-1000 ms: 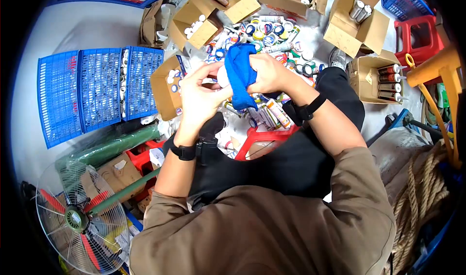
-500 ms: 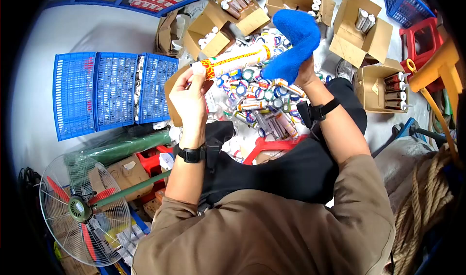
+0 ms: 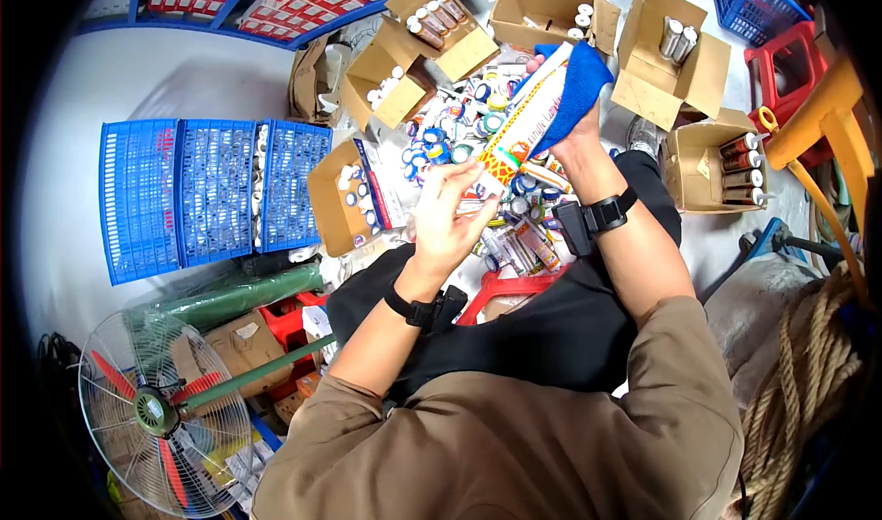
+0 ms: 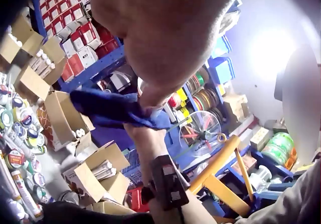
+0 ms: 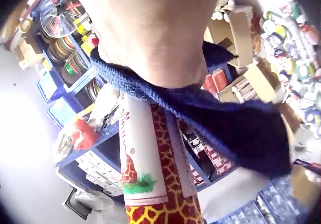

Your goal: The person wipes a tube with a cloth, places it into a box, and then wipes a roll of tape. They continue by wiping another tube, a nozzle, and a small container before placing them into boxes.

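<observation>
A white cartridge (image 3: 533,116) with a yellow-and-red giraffe pattern at its lower end slants across the head view. My right hand (image 3: 579,141) grips it through a blue cloth (image 3: 577,93), which wraps around its upper part. My left hand (image 3: 448,212) is beside the patterned end, thumb and fingers spread; whether it touches cannot be told. In the right wrist view the cartridge (image 5: 143,154) extends down from the cloth (image 5: 235,128) under my right hand (image 5: 155,33). The left wrist view shows my left hand (image 4: 160,48) over the cloth (image 4: 108,108), its fingertips mostly hidden.
A pile of cartridges and tape-like rolls (image 3: 450,134) lies on the floor ahead. Around it stand cardboard boxes (image 3: 675,93) holding cartridges. Blue crates (image 3: 216,198) are at left, a fan (image 3: 156,412) at lower left, a red stool (image 3: 788,74) and rope (image 3: 799,373) at right.
The cartridge has swung from nearly level to a steeper slant, its upper part now in the cloth. My left hand has moved right and loosened from its end. Earlier, both hands were together at the cloth.
</observation>
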A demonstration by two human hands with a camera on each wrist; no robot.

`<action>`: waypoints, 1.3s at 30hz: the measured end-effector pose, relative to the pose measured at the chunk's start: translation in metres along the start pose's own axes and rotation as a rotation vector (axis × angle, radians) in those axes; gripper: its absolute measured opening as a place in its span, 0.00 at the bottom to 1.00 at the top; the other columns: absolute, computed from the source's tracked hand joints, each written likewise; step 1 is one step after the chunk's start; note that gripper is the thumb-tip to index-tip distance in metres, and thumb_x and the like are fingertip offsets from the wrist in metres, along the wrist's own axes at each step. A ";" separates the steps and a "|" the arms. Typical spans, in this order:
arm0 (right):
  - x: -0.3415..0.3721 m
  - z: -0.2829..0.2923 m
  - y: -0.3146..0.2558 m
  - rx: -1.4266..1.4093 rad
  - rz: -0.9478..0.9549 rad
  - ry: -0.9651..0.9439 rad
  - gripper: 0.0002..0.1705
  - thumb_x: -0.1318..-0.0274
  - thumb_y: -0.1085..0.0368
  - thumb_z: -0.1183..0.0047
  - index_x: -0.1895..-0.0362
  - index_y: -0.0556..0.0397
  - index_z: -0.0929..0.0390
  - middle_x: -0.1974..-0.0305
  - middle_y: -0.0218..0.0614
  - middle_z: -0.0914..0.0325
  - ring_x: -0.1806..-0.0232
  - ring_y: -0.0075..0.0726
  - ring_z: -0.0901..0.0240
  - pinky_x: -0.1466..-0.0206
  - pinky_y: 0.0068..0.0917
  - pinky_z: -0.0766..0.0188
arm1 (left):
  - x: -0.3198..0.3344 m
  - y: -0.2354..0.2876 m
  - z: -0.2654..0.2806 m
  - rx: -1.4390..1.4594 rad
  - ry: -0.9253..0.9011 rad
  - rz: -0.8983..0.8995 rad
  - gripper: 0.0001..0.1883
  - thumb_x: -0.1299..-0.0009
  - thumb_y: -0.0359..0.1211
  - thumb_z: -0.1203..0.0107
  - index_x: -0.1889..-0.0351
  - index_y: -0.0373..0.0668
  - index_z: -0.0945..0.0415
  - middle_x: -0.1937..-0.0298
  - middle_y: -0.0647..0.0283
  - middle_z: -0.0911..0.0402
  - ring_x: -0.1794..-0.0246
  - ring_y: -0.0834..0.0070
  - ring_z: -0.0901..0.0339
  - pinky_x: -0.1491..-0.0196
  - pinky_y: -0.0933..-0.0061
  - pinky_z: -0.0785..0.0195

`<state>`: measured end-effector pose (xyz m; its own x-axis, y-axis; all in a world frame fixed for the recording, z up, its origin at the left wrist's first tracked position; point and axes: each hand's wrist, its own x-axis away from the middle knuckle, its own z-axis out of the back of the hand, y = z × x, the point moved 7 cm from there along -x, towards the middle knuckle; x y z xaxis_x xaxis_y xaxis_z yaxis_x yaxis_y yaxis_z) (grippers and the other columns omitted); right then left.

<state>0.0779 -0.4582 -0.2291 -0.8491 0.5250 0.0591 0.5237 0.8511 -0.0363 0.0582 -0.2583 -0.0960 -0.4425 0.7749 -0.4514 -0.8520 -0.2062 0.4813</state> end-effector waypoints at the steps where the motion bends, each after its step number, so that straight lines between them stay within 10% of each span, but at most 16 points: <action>1: 0.001 -0.005 0.000 -0.001 0.003 -0.040 0.22 0.39 0.52 0.45 0.50 0.56 0.25 0.56 0.42 0.18 0.53 0.40 0.20 0.48 0.38 0.22 | -0.003 -0.001 0.001 0.006 0.034 0.011 0.26 0.48 0.25 0.28 0.50 0.35 0.23 0.53 0.52 0.21 0.52 0.61 0.21 0.48 0.67 0.28; 12: 0.040 -0.031 0.062 0.296 0.036 0.077 0.16 0.36 0.63 0.47 0.48 0.60 0.25 0.55 0.42 0.18 0.55 0.37 0.19 0.50 0.33 0.22 | 0.020 -0.057 -0.034 0.768 0.190 0.656 0.28 0.38 0.18 0.37 0.40 0.27 0.33 0.49 0.61 0.20 0.52 0.74 0.20 0.45 0.76 0.28; 20: 0.052 -0.038 0.071 0.843 0.251 -0.054 0.12 0.45 0.68 0.37 0.57 0.58 0.20 0.62 0.34 0.18 0.61 0.29 0.21 0.53 0.29 0.24 | 0.036 -0.096 -0.046 0.707 0.057 0.734 0.15 0.24 0.30 0.54 0.42 0.35 0.30 0.53 0.67 0.20 0.53 0.82 0.26 0.47 0.77 0.34; 22: 0.051 -0.039 0.064 1.106 0.210 -0.042 0.13 0.45 0.63 0.36 0.59 0.58 0.19 0.63 0.38 0.17 0.62 0.32 0.20 0.54 0.32 0.25 | 0.039 -0.110 -0.042 0.553 -0.283 0.883 0.16 0.25 0.34 0.56 0.43 0.38 0.29 0.51 0.67 0.21 0.51 0.81 0.26 0.44 0.75 0.35; 24: 0.052 -0.042 0.062 1.224 0.218 -0.052 0.17 0.44 0.57 0.36 0.59 0.57 0.19 0.63 0.43 0.17 0.62 0.38 0.19 0.54 0.35 0.24 | 0.052 -0.135 -0.027 0.761 0.063 1.169 0.23 0.26 0.42 0.54 0.38 0.40 0.33 0.40 0.59 0.26 0.42 0.71 0.27 0.35 0.65 0.42; 28: 0.046 -0.038 0.064 1.385 0.334 -0.091 0.26 0.43 0.45 0.39 0.60 0.58 0.19 0.65 0.52 0.17 0.62 0.55 0.18 0.56 0.43 0.24 | -0.031 -0.074 0.033 0.589 0.237 0.661 0.38 0.24 0.49 0.51 0.23 0.48 0.57 0.24 0.46 0.48 0.30 0.57 0.35 0.31 0.58 0.42; 31: 0.047 -0.039 0.086 1.888 0.179 -0.380 0.34 0.44 0.35 0.45 0.64 0.57 0.18 0.71 0.57 0.19 0.66 0.64 0.21 0.61 0.52 0.24 | -0.054 -0.076 0.044 0.365 0.250 0.653 0.38 0.26 0.44 0.44 0.25 0.45 0.54 0.32 0.44 0.35 0.37 0.62 0.29 0.42 0.64 0.30; 37: 0.050 -0.056 0.079 1.542 0.258 -0.411 0.31 0.36 0.40 0.52 0.67 0.59 0.19 0.75 0.54 0.21 0.70 0.61 0.21 0.63 0.49 0.25 | -0.056 -0.110 0.046 0.638 0.407 0.608 0.26 0.24 0.32 0.48 0.34 0.39 0.48 0.45 0.43 0.24 0.52 0.56 0.19 0.49 0.57 0.22; 39: 0.039 -0.022 0.086 1.425 0.053 -0.369 0.33 0.33 0.40 0.55 0.67 0.61 0.20 0.75 0.50 0.20 0.72 0.46 0.19 0.66 0.39 0.25 | -0.062 -0.102 0.054 0.790 0.461 0.475 0.21 0.21 0.33 0.55 0.35 0.39 0.47 0.43 0.43 0.25 0.48 0.52 0.20 0.46 0.55 0.23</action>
<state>0.0915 -0.3651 -0.2076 -0.9153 0.3391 -0.2172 0.2302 -0.0021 -0.9731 0.1881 -0.2533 -0.0765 -0.8918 0.3774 -0.2497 -0.2077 0.1489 0.9668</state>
